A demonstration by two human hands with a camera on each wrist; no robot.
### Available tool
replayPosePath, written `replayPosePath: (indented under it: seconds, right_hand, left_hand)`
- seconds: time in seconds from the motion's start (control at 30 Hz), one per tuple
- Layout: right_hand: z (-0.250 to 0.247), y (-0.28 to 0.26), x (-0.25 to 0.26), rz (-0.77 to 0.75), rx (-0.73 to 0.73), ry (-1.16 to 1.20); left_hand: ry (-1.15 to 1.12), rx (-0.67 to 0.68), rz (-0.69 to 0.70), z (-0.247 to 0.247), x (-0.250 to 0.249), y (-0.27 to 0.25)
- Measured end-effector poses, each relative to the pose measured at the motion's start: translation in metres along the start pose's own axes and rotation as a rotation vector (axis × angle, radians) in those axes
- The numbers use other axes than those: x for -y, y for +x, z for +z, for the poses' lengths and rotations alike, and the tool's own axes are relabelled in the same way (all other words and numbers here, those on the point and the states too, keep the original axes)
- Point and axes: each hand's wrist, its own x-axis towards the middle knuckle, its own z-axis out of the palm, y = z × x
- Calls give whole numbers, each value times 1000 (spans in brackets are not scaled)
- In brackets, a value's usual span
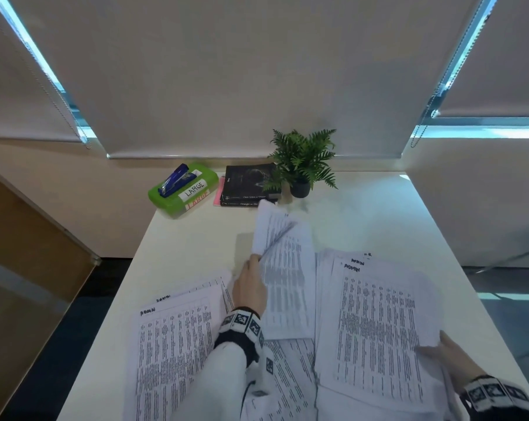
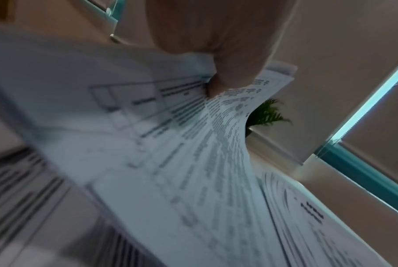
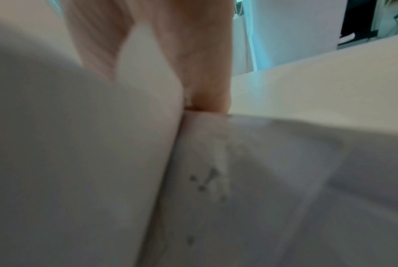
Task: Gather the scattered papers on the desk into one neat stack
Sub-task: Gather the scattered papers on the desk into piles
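Papers: mid-gather, w/ my left hand [image 1: 251, 287] pinching a lifted bunch [image 1: 283, 268] by its edge, right hand [image 1: 448, 357] gripping the bigger pile [image 1: 378, 323] just beside; next, lay bunch squarely on pile, then fetch sheets [image 1: 172, 344] under left wrist.

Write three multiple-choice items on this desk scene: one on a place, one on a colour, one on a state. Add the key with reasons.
1. Where does the blue stapler lie?
A. on the green box
B. on the black books
C. beside the potted plant

2. What colour is the box labelled LARGE?
A. red
B. green
C. grey

3. What is the left hand doing?
A. resting flat on the desk
B. holding the stapler
C. gripping a lifted sheaf of papers

Key: A, the stapler sits on the box lid; B, the box is bright green; C, the fingers pinch raised pages.
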Motion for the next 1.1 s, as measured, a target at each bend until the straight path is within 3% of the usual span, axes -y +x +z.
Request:
replayPosePath:
  seconds: [0.2, 0.33, 0.43, 0.6, 0.7, 0.77, 0.8, 0.9, 0.97, 1.03, 1.1]
  right_hand:
    - [17, -9, 13, -27, 10, -55]
    - [18, -15, 17, 43, 71, 99]
    - [21, -18, 16, 55, 17, 148]
    - [24, -20, 14, 99, 43, 266]
    - [23, -16, 13, 156, 130, 290]
    - [27, -14, 10, 87, 139, 137]
    - [28, -15, 9, 31, 67, -6]
    - [7, 17, -18, -107, 23, -189]
    - [-3, 31, -24, -115, 39, -101]
    - [13, 0, 1, -65, 61, -7]
    - [22, -11, 17, -92, 104, 22]
  left_hand:
    - [-7, -199, 211, -74, -20, 3]
    - [-499, -248, 88, -110, -23, 13]
    - [-745, -62, 49, -94, -28, 8]
    - [-667, 403, -53, 0, -41, -49]
    - [-474, 574, -25, 50, -45, -83]
    - [-259, 627, -4, 68, -55, -96]
    - [-129, 640, 8, 71, -61, -99]
    - [15, 545, -2, 55, -55, -93]
    - [-19, 304, -65, 32, -24, -82]
    - [-22, 50, -207, -1, 25, -75]
    - [76, -86, -448, -32, 84, -77]
